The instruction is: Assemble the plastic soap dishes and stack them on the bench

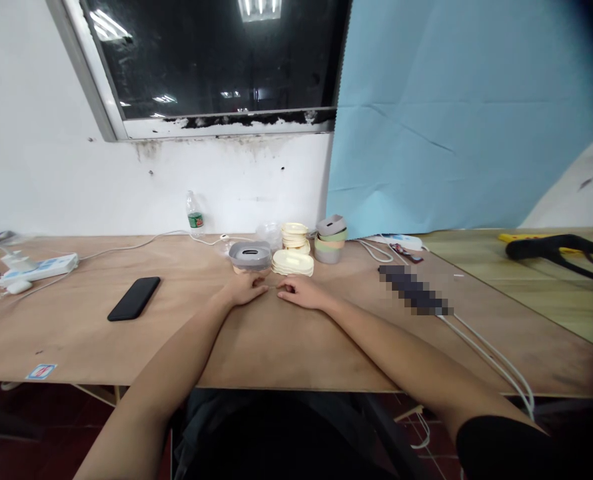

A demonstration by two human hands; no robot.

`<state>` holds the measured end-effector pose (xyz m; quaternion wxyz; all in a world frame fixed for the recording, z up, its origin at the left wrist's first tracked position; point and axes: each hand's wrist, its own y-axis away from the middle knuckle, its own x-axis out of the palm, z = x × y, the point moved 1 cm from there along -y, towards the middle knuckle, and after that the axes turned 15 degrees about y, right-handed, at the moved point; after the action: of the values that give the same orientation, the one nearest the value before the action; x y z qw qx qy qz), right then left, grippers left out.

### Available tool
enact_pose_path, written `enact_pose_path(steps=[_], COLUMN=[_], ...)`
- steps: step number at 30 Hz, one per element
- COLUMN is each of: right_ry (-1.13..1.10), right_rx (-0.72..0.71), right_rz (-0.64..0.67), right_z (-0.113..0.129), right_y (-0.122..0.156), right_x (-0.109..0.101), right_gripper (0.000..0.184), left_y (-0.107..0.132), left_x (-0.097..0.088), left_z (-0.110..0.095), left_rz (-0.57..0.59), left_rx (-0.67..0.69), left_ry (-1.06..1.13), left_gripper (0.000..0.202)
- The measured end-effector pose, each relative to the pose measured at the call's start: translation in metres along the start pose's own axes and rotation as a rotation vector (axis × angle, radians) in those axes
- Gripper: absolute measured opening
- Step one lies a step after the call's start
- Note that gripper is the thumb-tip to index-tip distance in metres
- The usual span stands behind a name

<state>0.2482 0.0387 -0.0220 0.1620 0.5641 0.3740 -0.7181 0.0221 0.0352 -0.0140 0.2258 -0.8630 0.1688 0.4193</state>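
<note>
My left hand (246,288) and my right hand (300,292) rest side by side on the wooden table (276,340), fingertips nearly touching. Both have their fingers loosely curled and hold nothing that I can see. Just beyond them stand a grey lidded box (249,255) on a beige base, a stack of pale yellow lids (292,263), a stack of yellow containers (295,235) and a stack of grey, green and beige bowls (330,239). My left hand is nearest the grey box, my right hand nearest the yellow lids.
A black phone (134,298) lies to the left. A white power strip (39,267) with chargers sits at far left. A plastic bottle (194,215) stands by the wall. White cables (496,360) run off the right front edge. A black tool (556,251) lies far right.
</note>
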Motion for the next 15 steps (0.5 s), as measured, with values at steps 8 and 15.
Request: enact_pose_path(steps=[8, 15], right_ry=[-0.009, 0.129], right_rx=[0.061, 0.202], right_rz=[-0.253, -0.509], right_z=[0.005, -0.016], right_y=[0.001, -0.001], right_x=[-0.010, -0.015], right_gripper=[0.020, 0.025], left_y=[0.002, 0.000], left_x=[-0.003, -0.001], left_z=[-0.006, -0.002], left_rz=[0.007, 0.014], left_rx=[0.025, 0.002], left_ry=[-0.008, 0.001], left_gripper=[0.038, 0.040])
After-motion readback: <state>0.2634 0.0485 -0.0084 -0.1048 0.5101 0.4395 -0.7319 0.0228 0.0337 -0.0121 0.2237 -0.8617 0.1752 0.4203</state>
